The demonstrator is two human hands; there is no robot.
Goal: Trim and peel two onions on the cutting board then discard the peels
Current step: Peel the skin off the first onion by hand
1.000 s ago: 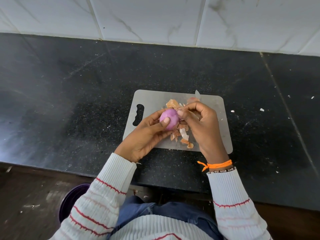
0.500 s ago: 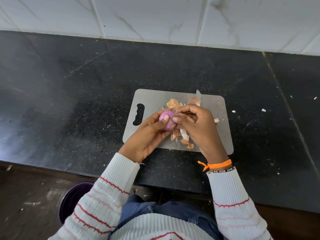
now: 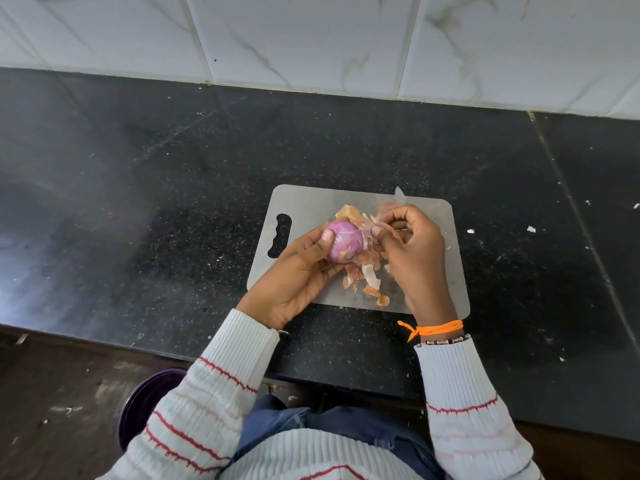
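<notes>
**Onion in left hand, skin strip pulled off to the right**

Onion (image 3: 343, 244) held just above the board (image 3: 311, 206), near its middle. Mostly bare and purple on the side that shows. Left hand (image 3: 298, 275) cradles it from below and from the left, thumb pressed on its upper left face, fingers (image 3: 334, 270) curled round the underside.

Right hand (image 3: 414, 251) sits just beside the onion on its right. Thumb and forefinger pinch a thin strip of skin (image 3: 375, 226) that appears to run back to the onion's right flank; the other fingers are curled. Whether the strip is attached there or already free cannot be told.

Key relation: the strip leaves the onion on the side facing the right hand, so the pull line runs left to right, away from the left hand's grip. Judgement: the next move is a pull to the right and slightly down, with the left hand rolling the onion to feed the tear.

Peels (image 3: 363, 275) lie in a loose heap on the board under and between both hands. A second onion is not clearly visible; something pale pink shows beyond the right hand, partly hidden. A blade tip (image 3: 399, 195) shows at the board's far edge.

Board rests on the dark tabletop (image 3: 138, 202). Purple bin (image 3: 145, 403) on the floor at lower left, likely where the peels go.
</notes>
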